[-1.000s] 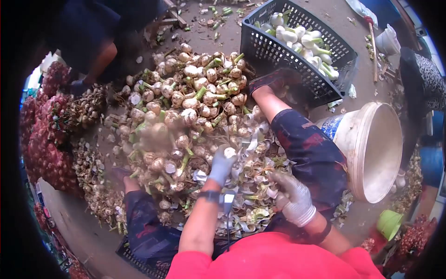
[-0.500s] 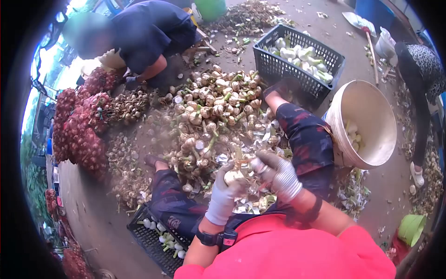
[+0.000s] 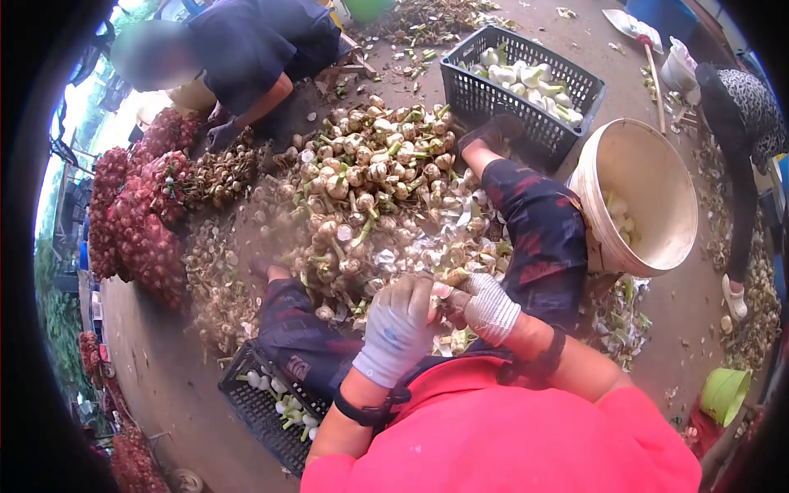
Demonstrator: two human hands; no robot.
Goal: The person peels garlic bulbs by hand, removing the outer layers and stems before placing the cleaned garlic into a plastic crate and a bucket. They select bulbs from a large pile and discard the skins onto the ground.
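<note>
My left hand (image 3: 400, 318), in a pale work glove, is closed around a garlic bulb (image 3: 441, 292), mostly hidden by the fingers. Against it, my gloved right hand (image 3: 490, 307) has its fingers curled in; what they grip is too small and blurred to make out. Both hands meet above my lap, between my spread knees. Just beyond them lies a large heap of unpeeled garlic bulbs (image 3: 370, 160) with stem stubs. Loose papery skins (image 3: 448, 238) are scattered on its near right side.
A white bucket (image 3: 588, 193) holding some peeled garlic stands by my right knee. A black crate (image 3: 526, 103) of white bulbs is beyond it; another crate (image 3: 255, 411) sits at my left. Red net sacks (image 3: 144, 222) lie left, near a bending co-worker (image 3: 255, 49). Another person (image 3: 740, 140) is right.
My hands have come together, and my left hand has turned so that its back now covers most of the bulb. The view has shifted slightly. The co-worker's arm has moved a little.
</note>
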